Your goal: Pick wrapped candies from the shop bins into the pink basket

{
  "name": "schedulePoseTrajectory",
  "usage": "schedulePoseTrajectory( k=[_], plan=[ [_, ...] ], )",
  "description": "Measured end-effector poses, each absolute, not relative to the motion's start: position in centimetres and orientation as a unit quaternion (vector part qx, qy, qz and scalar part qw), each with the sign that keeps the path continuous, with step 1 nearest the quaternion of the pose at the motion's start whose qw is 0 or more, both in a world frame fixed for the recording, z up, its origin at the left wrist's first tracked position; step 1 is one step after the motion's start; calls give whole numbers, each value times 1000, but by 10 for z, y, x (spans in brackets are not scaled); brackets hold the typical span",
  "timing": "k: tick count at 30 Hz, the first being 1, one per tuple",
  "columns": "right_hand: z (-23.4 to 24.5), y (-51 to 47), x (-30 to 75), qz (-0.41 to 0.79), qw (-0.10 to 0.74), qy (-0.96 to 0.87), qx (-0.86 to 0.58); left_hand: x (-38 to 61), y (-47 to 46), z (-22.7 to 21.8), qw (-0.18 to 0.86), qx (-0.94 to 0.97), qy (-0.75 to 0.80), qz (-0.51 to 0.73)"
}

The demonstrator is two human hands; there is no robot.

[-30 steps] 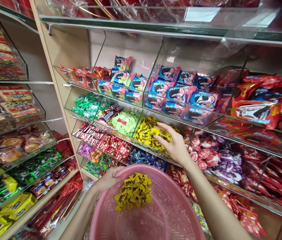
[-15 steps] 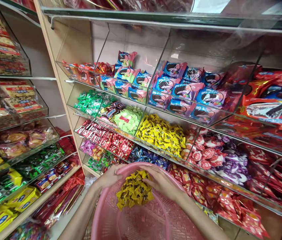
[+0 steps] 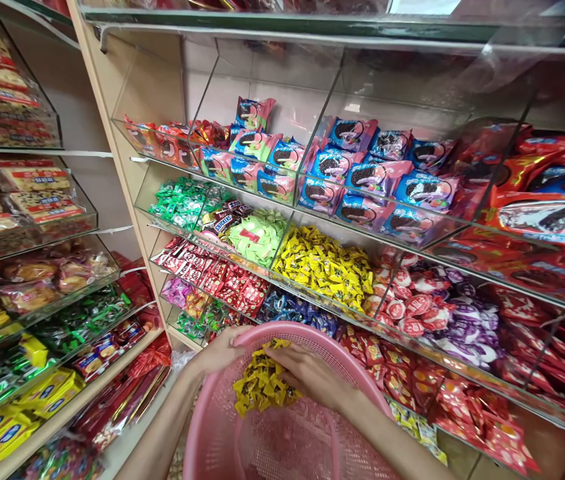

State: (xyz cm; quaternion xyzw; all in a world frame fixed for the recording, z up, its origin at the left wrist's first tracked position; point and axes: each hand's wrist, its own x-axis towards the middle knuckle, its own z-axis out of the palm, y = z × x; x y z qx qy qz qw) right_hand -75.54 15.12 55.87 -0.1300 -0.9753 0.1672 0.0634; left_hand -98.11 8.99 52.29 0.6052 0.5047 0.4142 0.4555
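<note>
My left hand (image 3: 222,350) grips the rim of a pink plastic basket (image 3: 362,373) at its left far side, thumb hooked over the edge. Inside, against the far wall, lies a heap of yellow wrapped candies (image 3: 257,390). Over the right side of that heap rests my right hand (image 3: 307,373), its fingers stretched out and touching the wrappers. The undersides of those fingers are hidden. Just beyond the basket, a clear shelf bin holds a pile of similar yellow wrapped candies (image 3: 327,267).
Clear bins hold red-and-white candies (image 3: 412,300), green candies (image 3: 182,203) and blue cookie packs (image 3: 372,177). Packaged snacks (image 3: 42,193) fill shelves on the left. A wooden upright panel (image 3: 122,193) stands between the two shelf units. A glass shelf edge (image 3: 312,30) runs across the top.
My right hand has moved left and down from near the basket's far rim onto the candy heap, covering more of it. My left hand keeps its grip on the rim.
</note>
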Motion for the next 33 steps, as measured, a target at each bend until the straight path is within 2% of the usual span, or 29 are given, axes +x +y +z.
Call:
schedulePoseTrajectory(
  k=[14, 21, 33],
  plan=[
    [547, 156, -753, 183, 106, -964, -158, -983, 91, 517, 441, 606, 516, 414],
    [557, 174, -748, 186, 166, -948, -199, -981, 90, 520, 444, 600, 522, 413],
    [535, 172, -737, 170, 90, -958, -211, -984, 91, 514, 435, 599, 534, 408]
  ],
)
